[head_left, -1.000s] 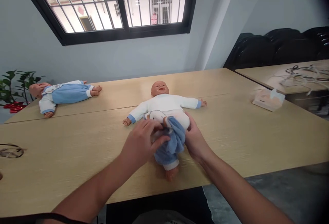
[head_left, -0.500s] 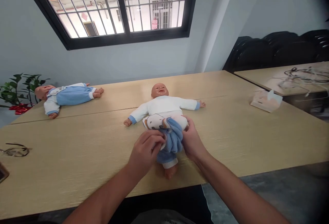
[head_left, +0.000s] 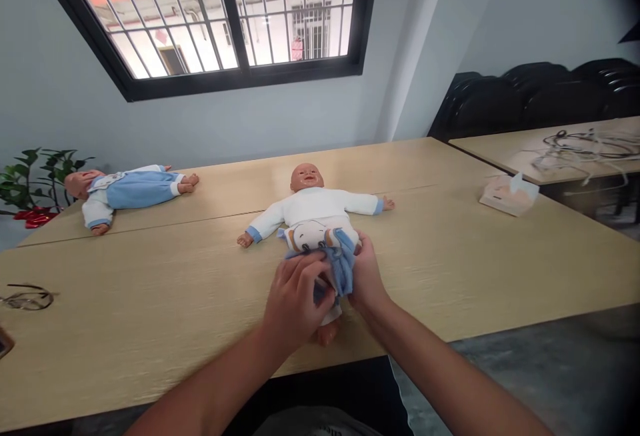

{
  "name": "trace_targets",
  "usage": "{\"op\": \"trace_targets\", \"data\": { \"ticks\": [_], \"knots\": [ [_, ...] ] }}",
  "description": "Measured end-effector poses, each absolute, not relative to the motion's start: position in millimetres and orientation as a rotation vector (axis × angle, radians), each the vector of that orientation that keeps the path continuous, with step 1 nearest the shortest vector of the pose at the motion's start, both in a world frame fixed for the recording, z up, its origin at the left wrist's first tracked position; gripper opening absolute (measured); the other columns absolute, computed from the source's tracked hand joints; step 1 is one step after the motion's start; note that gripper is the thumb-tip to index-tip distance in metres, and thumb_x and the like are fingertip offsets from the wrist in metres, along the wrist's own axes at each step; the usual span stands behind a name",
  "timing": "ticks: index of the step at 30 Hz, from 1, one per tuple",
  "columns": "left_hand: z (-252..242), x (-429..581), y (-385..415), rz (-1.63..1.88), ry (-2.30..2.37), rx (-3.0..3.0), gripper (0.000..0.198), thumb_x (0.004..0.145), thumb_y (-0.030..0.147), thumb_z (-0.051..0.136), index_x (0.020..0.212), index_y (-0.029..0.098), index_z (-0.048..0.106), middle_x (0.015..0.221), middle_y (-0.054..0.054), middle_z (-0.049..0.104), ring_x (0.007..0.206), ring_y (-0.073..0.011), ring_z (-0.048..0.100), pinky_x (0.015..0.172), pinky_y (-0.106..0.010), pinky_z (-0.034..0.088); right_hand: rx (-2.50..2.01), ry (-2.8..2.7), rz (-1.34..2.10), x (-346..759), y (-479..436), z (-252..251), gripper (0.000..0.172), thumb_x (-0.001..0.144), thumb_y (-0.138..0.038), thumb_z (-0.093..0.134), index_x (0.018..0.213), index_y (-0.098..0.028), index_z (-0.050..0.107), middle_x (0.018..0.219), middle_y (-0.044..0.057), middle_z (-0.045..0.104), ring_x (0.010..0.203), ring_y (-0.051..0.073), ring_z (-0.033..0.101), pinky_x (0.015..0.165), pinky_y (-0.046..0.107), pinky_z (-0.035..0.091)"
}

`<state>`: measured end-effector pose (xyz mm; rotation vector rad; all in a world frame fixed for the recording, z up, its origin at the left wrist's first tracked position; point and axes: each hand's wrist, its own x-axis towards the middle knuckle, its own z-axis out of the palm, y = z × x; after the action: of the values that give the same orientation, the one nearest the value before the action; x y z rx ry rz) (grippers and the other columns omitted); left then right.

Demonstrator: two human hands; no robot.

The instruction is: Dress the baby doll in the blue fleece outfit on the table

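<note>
A baby doll [head_left: 313, 206] in a white top with blue cuffs lies on its back, its arms spread and its feet toward me. Blue overalls [head_left: 343, 264] with a white animal-face bib are bunched around its hips and legs. My left hand [head_left: 300, 293] is closed on the blue cloth at the doll's leg on the left, thumb and fingers curled together. On the other side, my right hand [head_left: 369, 273] grips the overalls at the hip, its fingertips partly hidden behind the cloth. One doll foot [head_left: 327, 334] shows below the hem; the other is out of sight.
The wooden table [head_left: 150, 303] carries a second dressed doll [head_left: 145, 189] at the far left, eyeglasses [head_left: 30, 298] at the left and a tissue box [head_left: 509, 195] at the right. Tangled cables [head_left: 585, 149] lie on another table. Black chairs [head_left: 540, 99] are stacked behind.
My left hand has moved slightly up and right over the leg, drawing the cloth with it. The bib has shifted and spreads flatter across the belly. My right hand stays at the hip.
</note>
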<state>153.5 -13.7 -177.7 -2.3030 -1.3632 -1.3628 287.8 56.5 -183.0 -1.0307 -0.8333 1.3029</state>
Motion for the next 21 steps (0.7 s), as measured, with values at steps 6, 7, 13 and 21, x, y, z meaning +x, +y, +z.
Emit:
{"op": "trace_targets", "data": {
  "ticks": [6, 7, 13, 21],
  "knots": [
    [-168, 145, -6, -1.31, -1.528, -2.247, 0.042, 0.075, 0.014, 0.074, 0.112, 0.024, 0.059, 0.101, -0.006, 0.073, 0.1, -0.0295, 0.065, 0.093, -0.048, 0.053, -1.05, -0.829, 1.349, 284, 50, -182, 0.064, 0.067, -0.037, 0.088, 0.119, -0.026, 0.052, 0.098, 0.001, 0.071, 0.087, 0.022, 0.068, 0.076, 0.034, 0.057],
    [-167, 142, -3, -1.309, -1.594, -2.233, 0.042, 0.073, 0.014, 0.074, 0.112, 0.023, 0.06, 0.1, -0.006, 0.073, 0.101, -0.0303, 0.064, 0.093, -0.049, 0.053, -1.043, -0.821, 1.378, 284, 49, -182, 0.062, 0.07, -0.039, 0.087, 0.12, -0.026, 0.052, 0.1, 0.001, 0.072, 0.088, 0.022, 0.069, 0.077, 0.034, 0.058],
    [-179, 129, 9, -1.412, -1.764, -2.448, 0.059, 0.079, 0.019, 0.075, 0.134, 0.023, 0.055, 0.128, -0.012, 0.067, 0.122, -0.0335, 0.061, 0.104, -0.055, 0.051, -0.898, -0.808, 1.553, 295, 44, -184, 0.066, 0.088, -0.064, 0.068, 0.14, -0.032, 0.043, 0.131, 0.005, 0.068, 0.119, 0.027, 0.066, 0.098, 0.043, 0.057],
    [-182, 129, 7, -1.533, -1.675, -2.542, 0.04, 0.088, 0.027, 0.071, 0.125, 0.021, 0.057, 0.127, -0.012, 0.066, 0.121, -0.0296, 0.062, 0.104, -0.051, 0.051, -0.933, -1.114, 1.479, 307, 39, -176, 0.094, 0.083, -0.05, 0.08, 0.16, -0.031, 0.03, 0.134, 0.007, 0.068, 0.12, 0.027, 0.067, 0.105, 0.045, 0.054]
  ]
}}
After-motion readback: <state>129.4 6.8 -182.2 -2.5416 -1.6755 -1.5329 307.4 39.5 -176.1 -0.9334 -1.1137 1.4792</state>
